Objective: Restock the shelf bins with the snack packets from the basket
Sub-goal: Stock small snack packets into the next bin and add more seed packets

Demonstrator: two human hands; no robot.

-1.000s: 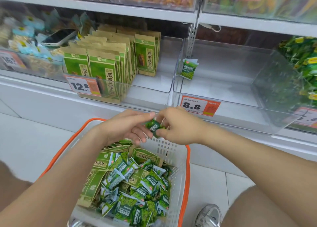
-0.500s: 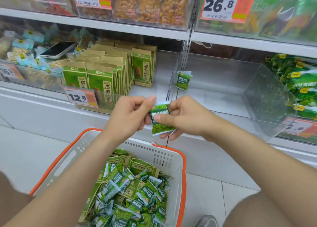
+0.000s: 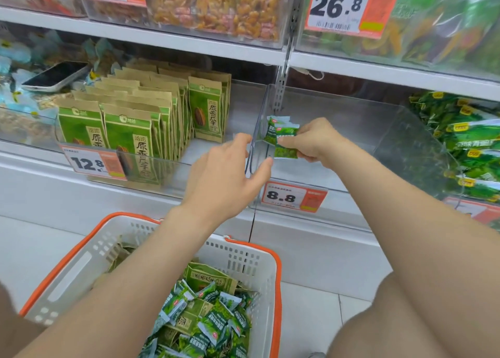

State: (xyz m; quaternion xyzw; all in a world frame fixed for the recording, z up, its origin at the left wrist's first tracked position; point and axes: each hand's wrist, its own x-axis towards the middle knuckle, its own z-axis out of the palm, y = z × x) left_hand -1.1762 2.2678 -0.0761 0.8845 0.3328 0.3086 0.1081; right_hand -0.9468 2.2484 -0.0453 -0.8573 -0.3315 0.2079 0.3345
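Observation:
My right hand (image 3: 311, 141) pinches a small green snack packet (image 3: 286, 143) inside the clear bin (image 3: 378, 146) priced 8.8, close to its left wall. Just behind it stands another small green packet (image 3: 270, 126). My left hand (image 3: 224, 179) hovers in front of the divider between the two bins, fingers relaxed, holding nothing. Below, a white basket with an orange rim (image 3: 243, 260) holds several small green packets (image 3: 208, 328) and a few larger kraft-and-green bags.
The bin to the left (image 3: 238, 108), priced 12.8, holds rows of upright kraft-and-green bags (image 3: 135, 130). A phone (image 3: 54, 76) lies on packets at far left. Green bags (image 3: 470, 146) fill the bin at right. A shelf of other snacks runs overhead.
Both hands rose from above the basket to the shelf. The left hand released the packet; the right hand carried it into the 8.8 bin.

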